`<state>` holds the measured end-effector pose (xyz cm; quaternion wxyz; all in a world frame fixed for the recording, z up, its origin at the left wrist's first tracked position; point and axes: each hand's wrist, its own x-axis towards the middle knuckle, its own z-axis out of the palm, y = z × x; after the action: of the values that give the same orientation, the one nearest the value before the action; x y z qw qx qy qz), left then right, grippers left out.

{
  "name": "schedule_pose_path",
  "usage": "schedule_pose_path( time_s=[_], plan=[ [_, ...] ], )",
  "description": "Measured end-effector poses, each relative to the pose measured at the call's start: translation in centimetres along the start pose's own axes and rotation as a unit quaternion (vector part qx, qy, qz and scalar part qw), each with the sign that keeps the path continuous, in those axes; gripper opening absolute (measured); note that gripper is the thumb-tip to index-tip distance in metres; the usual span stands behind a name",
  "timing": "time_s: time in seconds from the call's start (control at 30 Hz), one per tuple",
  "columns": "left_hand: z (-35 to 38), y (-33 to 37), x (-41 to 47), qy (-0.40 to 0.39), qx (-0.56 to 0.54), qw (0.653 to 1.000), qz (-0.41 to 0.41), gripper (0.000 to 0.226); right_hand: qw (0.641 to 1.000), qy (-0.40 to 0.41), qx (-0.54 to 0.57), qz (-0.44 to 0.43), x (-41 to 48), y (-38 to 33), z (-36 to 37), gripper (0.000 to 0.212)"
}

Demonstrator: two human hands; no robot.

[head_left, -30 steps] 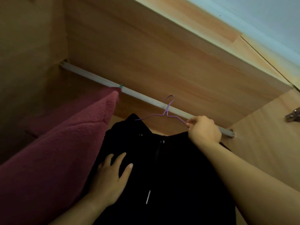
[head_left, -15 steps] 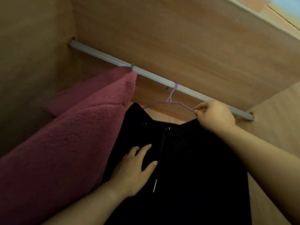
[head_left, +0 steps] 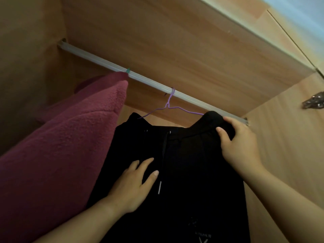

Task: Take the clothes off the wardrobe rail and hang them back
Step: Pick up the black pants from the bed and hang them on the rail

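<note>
I am gripping the right shoulder of the black hoodie (head_left: 192,163) with my right hand (head_left: 240,144), thumb lying across the front of the cloth and fingers curling round behind it, just below the right end of the rail (head_left: 98,57). My left hand (head_left: 133,186) is resting flat on the hoodie's chest, fingers straight and slightly spread, just left of the drawstring (head_left: 164,155). The hoodie is hanging on a thin purple hanger (head_left: 168,105), whose hook is sitting over the rail right of its middle, its wire arms running into both shoulders. A maroon fleece (head_left: 61,146) is hanging just beside the hoodie on the left, a green hook (head_left: 128,71) sitting over the rail at its top.
</note>
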<state>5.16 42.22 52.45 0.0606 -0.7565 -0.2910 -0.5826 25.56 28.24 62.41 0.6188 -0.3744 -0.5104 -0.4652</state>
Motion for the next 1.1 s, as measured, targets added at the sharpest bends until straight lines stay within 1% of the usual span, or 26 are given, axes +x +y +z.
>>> schedule_pose_path(
  time_s=[0.13, 0.23, 0.43, 0.57, 0.63, 0.73, 0.8, 0.9, 1.1],
  plan=[
    [-0.1, 0.7, -0.4, 0.001, -0.008, 1.000, 0.005, 0.055, 0.999, 0.007, 0.013, 0.030, 0.6, -0.3, -0.1, 0.030],
    [-0.1, 1.3, -0.5, -0.011, -0.016, 1.000, 0.004, 0.058, 0.998, -0.018, 0.004, 0.060, 2.8, -1.2, -0.5, 0.027],
    [-0.5, 2.5, 0.4, -0.002, -0.038, 0.999, -0.001, 0.061, 0.992, -0.099, -0.078, 0.006, 5.7, -0.5, -0.9, 0.038],
    [-0.4, 3.0, 0.5, -0.006, -0.043, 0.999, 0.000, 0.059, 0.985, -0.143, -0.091, -0.022, 6.9, -0.9, -0.9, 0.044],
    [-0.4, 3.0, 0.5, -0.008, -0.045, 0.999, 0.000, 0.059, 0.985, -0.140, -0.098, -0.023, 7.2, -1.2, -0.7, 0.040],
    [-0.6, 3.1, 0.5, 0.000, -0.050, 0.999, -0.003, 0.060, 0.990, -0.112, -0.083, 0.014, 7.3, -0.9, -0.2, 0.026],
    [-0.5, 3.3, 0.5, 0.008, -0.048, 0.999, -0.012, 0.060, 0.992, -0.102, -0.063, 0.038, 7.0, -0.5, 0.1, 0.019],
    [0.0, 3.8, 0.6, 0.014, -0.042, 0.999, -0.022, 0.059, 0.992, -0.099, -0.037, 0.068, 6.9, 0.1, 0.3, 0.016],
    [1.4, 5.5, 0.6, 0.012, -0.022, 0.999, -0.021, 0.060, 0.990, -0.088, -0.045, 0.095, 7.7, 2.6, 0.2, 0.015]
  ],
)
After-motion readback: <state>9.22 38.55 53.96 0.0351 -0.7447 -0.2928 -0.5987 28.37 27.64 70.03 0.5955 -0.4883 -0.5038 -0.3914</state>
